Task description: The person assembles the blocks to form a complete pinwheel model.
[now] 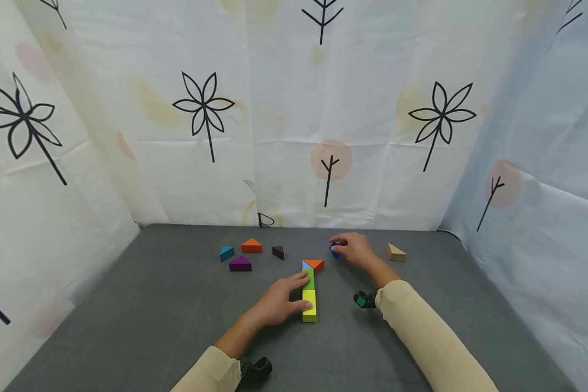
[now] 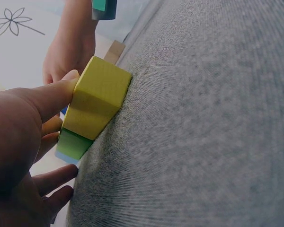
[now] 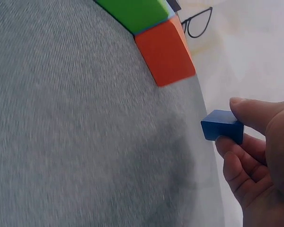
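Observation:
My right hand (image 1: 355, 249) pinches a dark blue block (image 3: 221, 126) between thumb and fingers, right of the joined blocks. My left hand (image 1: 279, 300) rests against those blocks from the left, its thumb on the yellow block (image 1: 309, 306) and its fingertips on the green block (image 1: 309, 279). Yellow and green stand end to end in a line. At the far end of the green one, a light blue triangle (image 1: 306, 265) and an orange-red triangle (image 1: 316, 264) touch each other. In the left wrist view the left thumb presses the yellow block (image 2: 97, 94).
Toward the back left lie a teal block (image 1: 227, 253), an orange triangle (image 1: 251, 246), a purple triangle (image 1: 240, 264) and a dark brown triangle (image 1: 278, 252). A tan wooden block (image 1: 396, 252) lies at the back right of the grey table (image 1: 152, 310). Patterned cloth hangs behind and at both sides.

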A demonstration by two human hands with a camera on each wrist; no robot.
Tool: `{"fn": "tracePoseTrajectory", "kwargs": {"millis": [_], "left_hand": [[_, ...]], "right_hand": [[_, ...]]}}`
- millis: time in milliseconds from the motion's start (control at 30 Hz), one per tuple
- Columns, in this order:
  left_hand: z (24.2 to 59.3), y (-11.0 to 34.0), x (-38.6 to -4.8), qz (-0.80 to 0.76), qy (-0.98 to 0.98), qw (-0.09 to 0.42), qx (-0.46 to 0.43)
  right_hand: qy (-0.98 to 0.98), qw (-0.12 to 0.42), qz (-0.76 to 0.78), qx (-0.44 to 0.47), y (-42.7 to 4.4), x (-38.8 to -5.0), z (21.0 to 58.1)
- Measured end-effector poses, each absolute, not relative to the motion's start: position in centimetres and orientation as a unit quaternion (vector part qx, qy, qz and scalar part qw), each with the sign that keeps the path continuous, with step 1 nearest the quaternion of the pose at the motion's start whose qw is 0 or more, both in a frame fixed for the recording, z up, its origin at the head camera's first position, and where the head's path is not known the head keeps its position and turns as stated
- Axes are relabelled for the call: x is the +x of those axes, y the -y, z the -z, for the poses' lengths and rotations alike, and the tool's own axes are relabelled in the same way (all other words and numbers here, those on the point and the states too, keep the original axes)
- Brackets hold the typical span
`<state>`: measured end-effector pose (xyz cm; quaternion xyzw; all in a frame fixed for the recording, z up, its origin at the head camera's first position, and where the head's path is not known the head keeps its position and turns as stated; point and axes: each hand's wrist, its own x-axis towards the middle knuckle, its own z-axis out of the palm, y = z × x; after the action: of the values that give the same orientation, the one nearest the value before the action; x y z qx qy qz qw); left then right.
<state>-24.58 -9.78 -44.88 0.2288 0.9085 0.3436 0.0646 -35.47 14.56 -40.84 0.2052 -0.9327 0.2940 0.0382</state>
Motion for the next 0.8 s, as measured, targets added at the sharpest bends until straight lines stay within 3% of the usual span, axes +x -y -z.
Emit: {"fn": "tracePoseTrajectory", "kwargs": {"millis": [800], "left_hand": [[44.9, 9.9, -24.5, -0.353, -0.902, 0.058, 0.24]], "right_hand": [[0.947, 0.028, -0.262, 0.184, -9.9, -36.1, 42.0]]}}
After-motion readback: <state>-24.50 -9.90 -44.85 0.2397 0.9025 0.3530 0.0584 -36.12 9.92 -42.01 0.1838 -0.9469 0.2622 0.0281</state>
